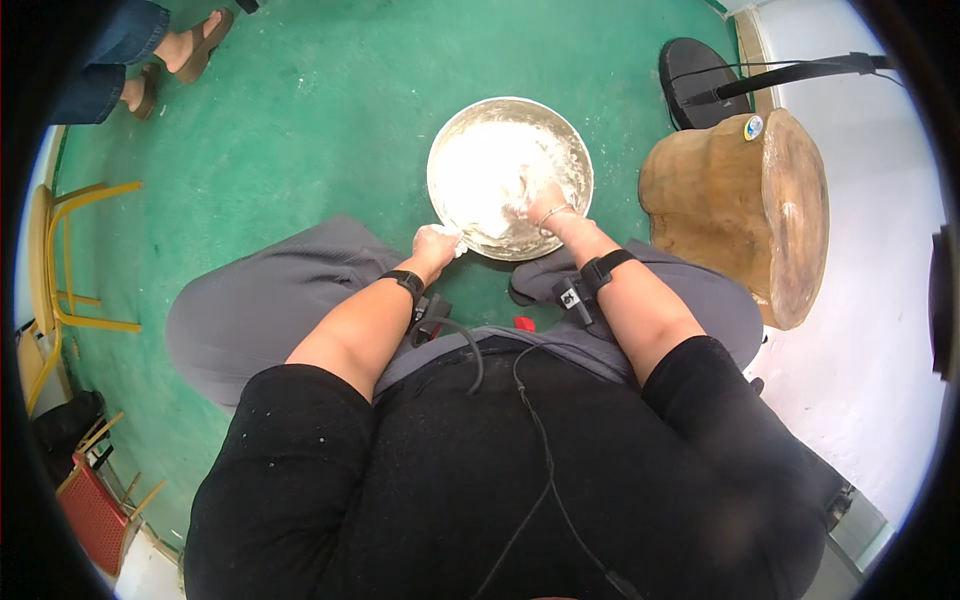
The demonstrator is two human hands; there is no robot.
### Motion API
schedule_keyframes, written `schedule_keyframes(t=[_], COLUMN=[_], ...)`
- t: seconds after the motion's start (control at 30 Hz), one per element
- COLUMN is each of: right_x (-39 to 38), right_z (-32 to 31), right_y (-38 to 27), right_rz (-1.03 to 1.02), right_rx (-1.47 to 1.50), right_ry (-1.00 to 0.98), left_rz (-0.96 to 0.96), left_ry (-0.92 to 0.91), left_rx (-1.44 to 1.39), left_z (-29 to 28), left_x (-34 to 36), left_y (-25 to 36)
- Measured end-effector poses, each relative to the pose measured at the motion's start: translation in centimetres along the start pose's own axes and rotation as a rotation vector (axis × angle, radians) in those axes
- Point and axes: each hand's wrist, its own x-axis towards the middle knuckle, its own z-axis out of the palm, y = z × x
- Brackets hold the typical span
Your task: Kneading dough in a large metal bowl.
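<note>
A round metal bowl (572,148) stands on the green floor between my knees. Bright white, flour-like powder (478,165) fills much of it, and smears of the stuff cling to the inner wall. At the bowl's near left rim, my left hand (436,246) is closed, its fingers coated white and gripping the edge. My right hand (541,198) reaches over the near right rim into the white powder. Glare and the powder hide its fingers, so I cannot tell how they are bent. A thin bracelet circles the right wrist, and dark straps sit on both forearms.
A wooden stump (715,190) stands at the right, with a black round stand base (700,82) behind it. At the left is a yellow-legged chair (62,255), with a red seat (95,515) nearer. Another person's sandalled feet (185,55) are at the far left.
</note>
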Motion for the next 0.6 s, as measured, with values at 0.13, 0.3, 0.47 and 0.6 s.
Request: schedule_keyframes(t=[0.13,0.3,0.47,0.6], right_x=[0.0,0.5,1.7,3.3], right_z=[-1.4,-1.2,0.2,1.8], right_y=[-3.0,-4.5,-4.6,-3.0], right_rz=[0.166,0.123,0.175,0.221], right_rx=[0.169,-0.032,0.014,0.051], right_ry=[-0.315,-0.425,-0.451,-0.491], left_rz=[0.069,-0.029,-0.036,-0.106], left_ry=[-0.005,-0.166,-0.241,-0.317], left_rx=[0.080,0.134,0.296,0.317], left_z=[0.3,-0.4,-1.1,-1.1], left_x=[0.2,0.5,1.6,1.9], left_y=[0.4,1.8,1.3,3.0])
